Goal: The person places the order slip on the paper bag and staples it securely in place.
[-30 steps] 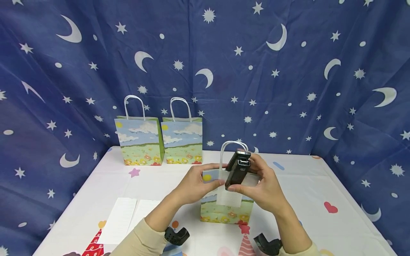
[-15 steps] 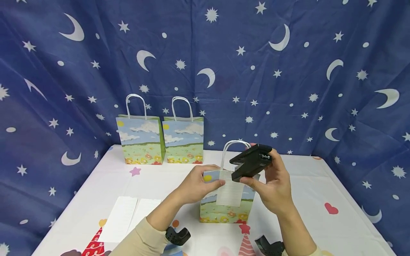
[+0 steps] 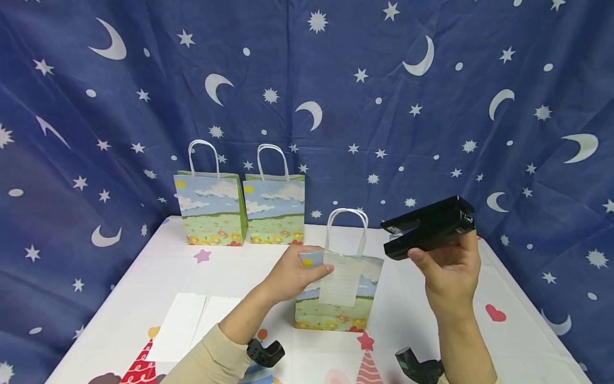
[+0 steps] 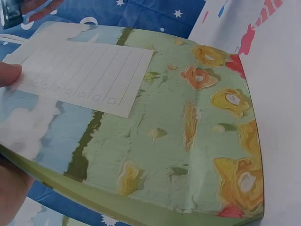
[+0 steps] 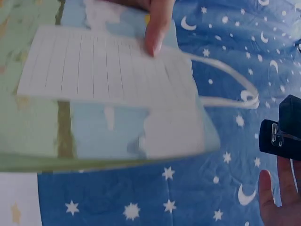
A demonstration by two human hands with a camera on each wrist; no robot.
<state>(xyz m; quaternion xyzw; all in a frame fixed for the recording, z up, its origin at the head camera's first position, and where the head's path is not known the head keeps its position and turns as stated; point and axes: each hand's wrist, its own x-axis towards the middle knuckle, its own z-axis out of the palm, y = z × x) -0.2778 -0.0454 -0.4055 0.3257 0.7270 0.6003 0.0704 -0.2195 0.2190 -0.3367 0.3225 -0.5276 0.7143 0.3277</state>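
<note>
Stapler (image 3: pixel 429 226) sits in the grip of the right hand (image 3: pixel 451 274), which is clamped on it, thumb along the near lower side and the other fingers mostly hidden. Its two arms are spread, the parted end facing left and the hinged end higher. It hangs above the table (image 3: pixel 403 309), to the right of a paper bag (image 3: pixel 331 316) and apart from it.

The left hand (image 3: pixel 293 274) has its grip clamped on that bag's upper left edge, thumb over the side of a ruled white card (image 3: pixel 339 282) lying against the front below the white handles (image 3: pixel 347 210). Whether the bag's base touches the table, I cannot tell.

Beside the left sleeve (image 3: pixel 211 356), white papers (image 3: pixel 176 325) lie flat; farther back, two matching bags (image 3: pixel 211 218) stand side by side before a dark blue cloth (image 3: pixel 307 64) printed with moons and stars.
</note>
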